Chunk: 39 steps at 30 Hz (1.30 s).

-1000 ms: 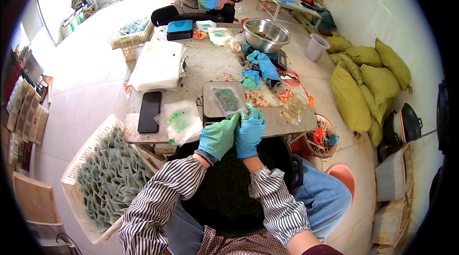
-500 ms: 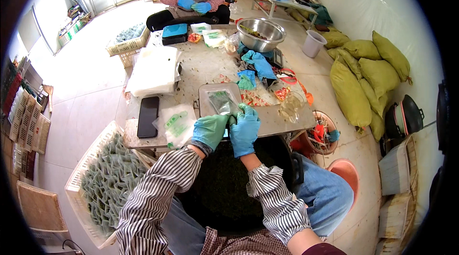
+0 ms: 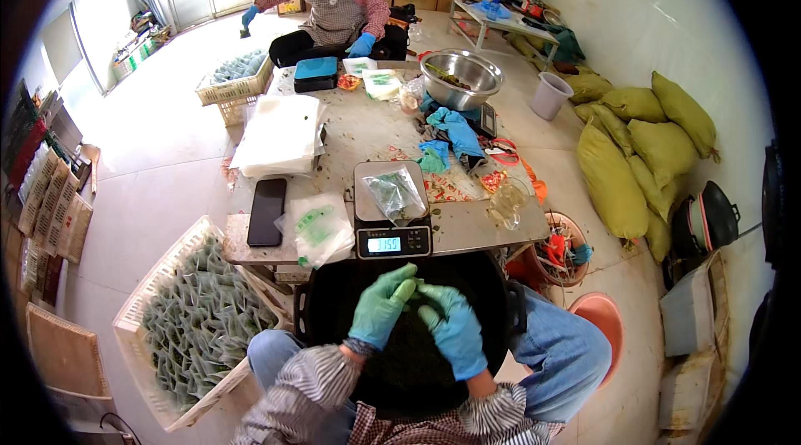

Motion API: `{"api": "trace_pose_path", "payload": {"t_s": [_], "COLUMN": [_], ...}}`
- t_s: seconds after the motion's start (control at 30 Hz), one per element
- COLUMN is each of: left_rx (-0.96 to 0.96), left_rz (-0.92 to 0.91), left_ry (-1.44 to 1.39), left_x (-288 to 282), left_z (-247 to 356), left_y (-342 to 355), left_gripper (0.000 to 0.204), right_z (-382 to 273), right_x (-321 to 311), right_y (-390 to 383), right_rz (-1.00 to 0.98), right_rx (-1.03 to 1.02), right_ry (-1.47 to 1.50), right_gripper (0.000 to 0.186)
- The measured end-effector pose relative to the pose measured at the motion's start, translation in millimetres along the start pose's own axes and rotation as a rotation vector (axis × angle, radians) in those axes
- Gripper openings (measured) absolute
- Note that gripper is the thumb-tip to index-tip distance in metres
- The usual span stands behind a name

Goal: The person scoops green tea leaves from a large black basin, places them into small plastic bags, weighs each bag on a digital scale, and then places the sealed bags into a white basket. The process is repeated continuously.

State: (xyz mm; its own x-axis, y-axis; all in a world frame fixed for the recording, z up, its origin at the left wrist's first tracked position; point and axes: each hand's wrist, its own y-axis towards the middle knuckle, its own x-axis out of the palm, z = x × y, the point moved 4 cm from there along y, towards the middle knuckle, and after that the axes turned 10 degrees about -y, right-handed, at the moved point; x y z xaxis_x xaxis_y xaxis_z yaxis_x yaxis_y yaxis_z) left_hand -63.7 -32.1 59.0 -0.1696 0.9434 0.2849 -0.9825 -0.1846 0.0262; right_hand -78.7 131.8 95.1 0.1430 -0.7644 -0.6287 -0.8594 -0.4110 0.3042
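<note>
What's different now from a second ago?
The left hand and right hand have let go of the filled bag, which now lies on the scale, and have drawn back toward the body, over the black tub. The display is uncovered. The co-worker's hand has swung out to the picture's left. The phone and steel bowl stayed put.

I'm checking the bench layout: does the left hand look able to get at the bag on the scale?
Likely yes: the left hand is just below the scale, and nothing covers the bag.
</note>
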Motion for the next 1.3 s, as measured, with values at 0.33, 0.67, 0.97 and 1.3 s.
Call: {"api": "trace_pose_path", "payload": {"t_s": [0.33, 0.67, 0.97, 1.3], "left_rx": [-0.469, -0.217, 0.493, -0.148], "left_rz": [0.292, 0.343, 0.018, -0.283], "left_ry": [-0.951, -0.486, 0.751, -0.144], "left_x": [12, -42, -58, -6], "left_z": [-71, -24, 79, 16], "left_y": [-67, -42, -15, -69], "left_gripper": [0.063, 0.033, 0.101, 0.071], "right_z": [-16, 17, -59, -101], "right_x": [42, 34, -27, -45], "right_y": [-52, 149, 88, 19], "right_rz": [-0.523, 0.244, -0.141, -0.615], "right_rx": [0.130, -0.448, -0.549, -0.604], "right_ry": [0.007, -0.825, -0.352, -0.704], "right_gripper": [0.024, 0.032, 0.024, 0.035]}}
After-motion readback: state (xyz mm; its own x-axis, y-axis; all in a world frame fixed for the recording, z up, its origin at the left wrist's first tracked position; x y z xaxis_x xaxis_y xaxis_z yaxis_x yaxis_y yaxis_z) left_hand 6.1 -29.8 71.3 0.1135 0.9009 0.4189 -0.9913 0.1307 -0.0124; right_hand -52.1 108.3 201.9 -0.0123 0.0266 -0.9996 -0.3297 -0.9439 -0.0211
